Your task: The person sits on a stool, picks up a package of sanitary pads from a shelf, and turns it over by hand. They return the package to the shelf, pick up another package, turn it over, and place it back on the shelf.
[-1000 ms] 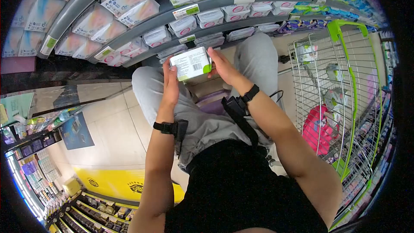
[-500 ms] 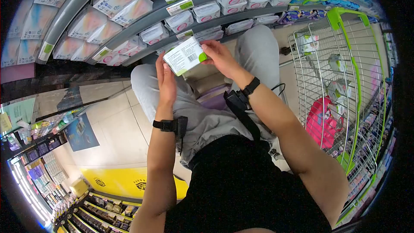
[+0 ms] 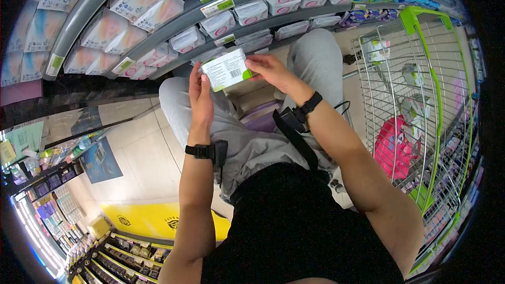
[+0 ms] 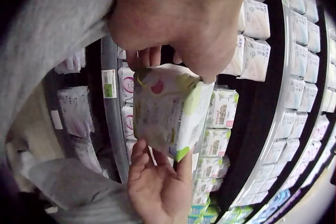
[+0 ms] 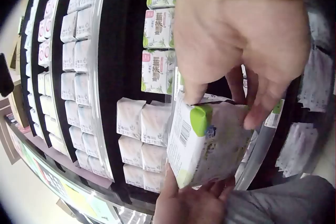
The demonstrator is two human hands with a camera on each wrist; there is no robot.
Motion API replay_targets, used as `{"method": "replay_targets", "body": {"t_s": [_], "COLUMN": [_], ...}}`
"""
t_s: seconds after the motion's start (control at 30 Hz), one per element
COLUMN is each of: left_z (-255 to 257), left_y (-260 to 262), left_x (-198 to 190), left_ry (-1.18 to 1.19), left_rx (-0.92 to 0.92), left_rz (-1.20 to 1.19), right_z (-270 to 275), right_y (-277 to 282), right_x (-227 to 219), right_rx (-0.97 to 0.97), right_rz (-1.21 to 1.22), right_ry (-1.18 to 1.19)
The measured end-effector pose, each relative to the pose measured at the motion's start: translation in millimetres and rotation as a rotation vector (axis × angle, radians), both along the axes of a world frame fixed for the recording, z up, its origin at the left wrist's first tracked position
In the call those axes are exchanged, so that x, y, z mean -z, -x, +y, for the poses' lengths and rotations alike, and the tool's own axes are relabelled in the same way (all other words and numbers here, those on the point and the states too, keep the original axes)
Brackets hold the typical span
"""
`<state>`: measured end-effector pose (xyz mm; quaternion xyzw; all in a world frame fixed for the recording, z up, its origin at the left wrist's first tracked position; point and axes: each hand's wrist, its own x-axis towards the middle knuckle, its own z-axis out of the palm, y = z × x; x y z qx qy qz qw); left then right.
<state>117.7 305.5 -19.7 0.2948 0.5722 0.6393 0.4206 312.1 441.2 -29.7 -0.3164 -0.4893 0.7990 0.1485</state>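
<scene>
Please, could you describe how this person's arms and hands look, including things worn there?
The left grip and right grip are hands without gloves. No sleeve covers the left forearm or right forearm. Each wears a black strap and boxy dark device; a longer black band shows near the right one.

Blk top [image 3: 294, 226] worn w/ gry pants [image 3: 177, 106] & blk wrist straps [image 3: 198, 151]
</scene>
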Motion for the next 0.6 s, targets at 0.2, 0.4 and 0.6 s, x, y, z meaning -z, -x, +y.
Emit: {"method": "replay_targets", "body": {"t_s": [0.2,0.4,0.6], "left_z": [-1.8,0.4,1.4], "left_y": [3.2,-3.0,2.5], "left_x": [4.7,-3.0,7.1], "left_ry": [0.058,0.037,0.006], "left_rx": [0.055,0.019,0.055], "left_rz": [0.101,0.075,0.091], "right_z": [2.2,-1.4,-0.6], "right_y": [-2.6,-2.9,-0.6], "right_x": [-7.5,-5.2,-2.1], "right_rx": [0.108,0.080,0.099], "right_rz": [-0.014,0.034,0.026], "right_ry": [-0.047,-0.053,-0.032]}}
